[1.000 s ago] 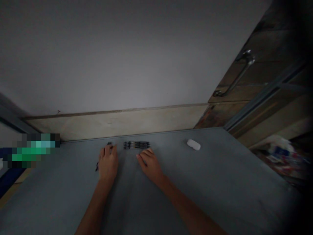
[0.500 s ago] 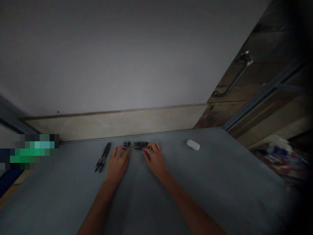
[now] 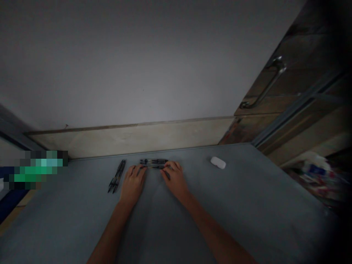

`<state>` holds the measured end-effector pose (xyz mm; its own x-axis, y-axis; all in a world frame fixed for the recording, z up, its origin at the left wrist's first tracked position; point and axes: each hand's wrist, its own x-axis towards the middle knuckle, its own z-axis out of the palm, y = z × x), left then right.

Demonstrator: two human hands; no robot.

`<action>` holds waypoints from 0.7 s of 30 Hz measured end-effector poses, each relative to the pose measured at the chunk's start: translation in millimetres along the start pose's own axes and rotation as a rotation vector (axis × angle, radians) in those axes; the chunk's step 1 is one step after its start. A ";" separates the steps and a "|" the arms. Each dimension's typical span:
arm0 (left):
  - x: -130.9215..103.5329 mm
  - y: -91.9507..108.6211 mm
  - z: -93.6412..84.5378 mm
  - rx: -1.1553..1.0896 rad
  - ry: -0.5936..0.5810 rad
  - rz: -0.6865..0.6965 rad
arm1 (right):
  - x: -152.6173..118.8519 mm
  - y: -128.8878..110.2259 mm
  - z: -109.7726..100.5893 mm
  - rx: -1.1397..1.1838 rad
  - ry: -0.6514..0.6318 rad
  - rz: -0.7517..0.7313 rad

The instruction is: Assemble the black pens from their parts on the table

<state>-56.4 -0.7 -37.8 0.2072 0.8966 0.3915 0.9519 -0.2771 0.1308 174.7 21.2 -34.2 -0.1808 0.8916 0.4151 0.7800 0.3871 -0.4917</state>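
A dark pen (image 3: 154, 167) lies crosswise between my two hands, one end at each set of fingertips. My left hand (image 3: 133, 182) grips its left end, and my right hand (image 3: 174, 178) grips its right end, fingers curled down to the grey table. Just beyond it, more dark pens (image 3: 152, 161) lie side by side, roughly parallel to the far table edge. Left of my left hand, two dark pens (image 3: 117, 176) rest slanted next to each other. The fingers cover both ends of the held pen.
A small white rounded case (image 3: 218, 162) lies on the grey table (image 3: 233, 205), right of my hands. Behind the table stands a pale wall (image 3: 143, 80), with a metal handle (image 3: 264, 88) on wood at right. Beyond the right edge is a blurred heap of items (image 3: 320, 172).
The held pen has shifted slightly toward me, so a gap now shows between it and the pens behind. Both hands stay almost in place.
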 end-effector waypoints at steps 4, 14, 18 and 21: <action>0.7 -5.7 0.5 -0.002 -0.005 0.024 | -0.1 -2.3 -2.4 0.000 -0.018 0.007; 1.0 4.6 -3.8 -0.013 0.004 -0.047 | 1.3 -5.7 -5.3 -0.010 -0.059 0.022; 1.2 4.3 -6.0 0.004 0.014 -0.070 | 1.0 -5.6 -5.7 -0.042 -0.067 0.037; 1.7 2.8 -6.2 0.002 0.020 -0.071 | 1.3 -5.6 -6.7 -0.060 -0.079 0.044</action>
<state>-54.8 -2.2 -31.1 0.1346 0.9070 0.3991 0.9646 -0.2121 0.1568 174.1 18.6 -25.8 -0.1903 0.9242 0.3310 0.8221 0.3343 -0.4608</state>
